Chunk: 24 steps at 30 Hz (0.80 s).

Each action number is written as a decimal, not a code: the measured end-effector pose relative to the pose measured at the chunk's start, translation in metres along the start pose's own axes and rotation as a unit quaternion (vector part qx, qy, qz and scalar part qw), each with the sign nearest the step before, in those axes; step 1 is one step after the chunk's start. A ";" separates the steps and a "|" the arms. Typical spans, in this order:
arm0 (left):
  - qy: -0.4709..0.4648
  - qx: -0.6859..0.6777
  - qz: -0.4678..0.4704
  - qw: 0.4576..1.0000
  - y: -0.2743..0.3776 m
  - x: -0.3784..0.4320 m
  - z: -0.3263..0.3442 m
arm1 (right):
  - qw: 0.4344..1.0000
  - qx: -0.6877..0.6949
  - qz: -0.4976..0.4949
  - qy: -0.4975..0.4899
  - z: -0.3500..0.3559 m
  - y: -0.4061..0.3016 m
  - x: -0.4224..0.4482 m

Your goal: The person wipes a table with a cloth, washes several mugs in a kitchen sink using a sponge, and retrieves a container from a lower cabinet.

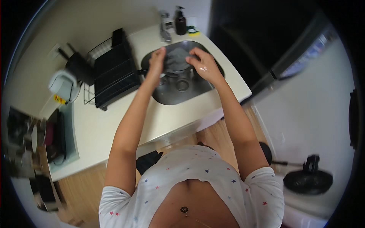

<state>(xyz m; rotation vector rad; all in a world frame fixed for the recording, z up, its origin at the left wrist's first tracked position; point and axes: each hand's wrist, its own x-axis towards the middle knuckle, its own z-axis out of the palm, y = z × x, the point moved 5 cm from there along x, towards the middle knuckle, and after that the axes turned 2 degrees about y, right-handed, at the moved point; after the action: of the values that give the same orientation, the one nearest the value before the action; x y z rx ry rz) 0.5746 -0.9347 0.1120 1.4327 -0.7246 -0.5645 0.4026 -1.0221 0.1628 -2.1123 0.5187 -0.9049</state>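
A grey cloth [178, 60] is spread between my hands above the stainless steel sink [171, 98]. My left hand [156, 63] grips its left side, thumb upward. On the opposite side, my right hand [206, 65] pinches the cloth between thumb and fingers, and a wet, shiny patch shows on the back of that hand. Below the cloth, a round drain [182, 85] is visible in the basin. Some items under the cloth are mostly hidden, and I cannot tell what they are. A black handle [142, 71] sticks out past the sink's left rim, behind my left wrist.
Left of the sink stands a black dish rack [115, 74]. Behind the basin are a faucet [165, 30], a dark pump bottle [180, 22] and a yellow-edged sponge [194, 33]. A dark refrigerator [256, 37] borders the right side. A black fan [308, 181] stands lower right.
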 end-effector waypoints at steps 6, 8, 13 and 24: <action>-0.234 0.635 0.027 0.735 -0.031 -0.039 -0.018 | 0.984 -0.116 -0.020 0.134 -0.013 -0.017 -0.052; -0.264 0.400 0.014 0.877 -0.022 -0.045 -0.006 | 0.977 -0.134 -0.030 0.161 -0.030 -0.026 -0.078; -0.257 0.527 0.163 0.794 0.016 -0.089 0.040 | 0.963 -0.083 0.180 0.181 -0.086 -0.025 -0.139; -0.407 0.047 -0.046 0.911 -0.001 -0.185 0.111 | 0.981 -0.067 0.176 0.051 -0.098 -0.070 -0.192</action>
<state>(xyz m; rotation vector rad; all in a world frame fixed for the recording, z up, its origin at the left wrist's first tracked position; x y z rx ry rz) 0.3681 -0.8740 0.0910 1.3002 -1.3544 -1.2496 0.2060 -0.9096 0.1788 -2.0108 0.9957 -0.7926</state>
